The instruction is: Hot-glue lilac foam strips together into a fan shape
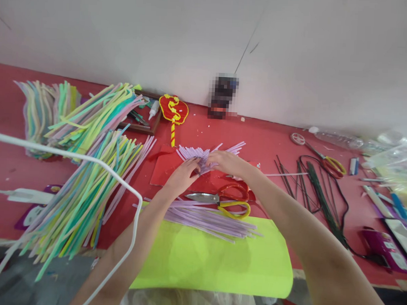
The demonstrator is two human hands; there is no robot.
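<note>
My left hand [186, 173] and my right hand [226, 163] meet over a cluster of lavender pipe cleaners [194, 152] laid out side by side at slants. The fingers of both hands are curled down onto the stems, and the fingertips are partly hidden. Under the cluster lies a red board [161, 171]. Just below my hands, scissors [206, 197] with one red and one yellow handle rest on the table. A loose bundle of lavender pipe cleaners [213, 222] lies nearer me, on a lime-green sheet [214, 267].
Piles of pastel pipe cleaners [81, 196] cover the left, with a white cable [126, 185] crossing in front. A red-and-yellow fan-shaped piece [173, 110] lies behind. On the right are dark green stems [323, 202], a second pair of scissors [333, 166] and plastic wrapping [399, 158].
</note>
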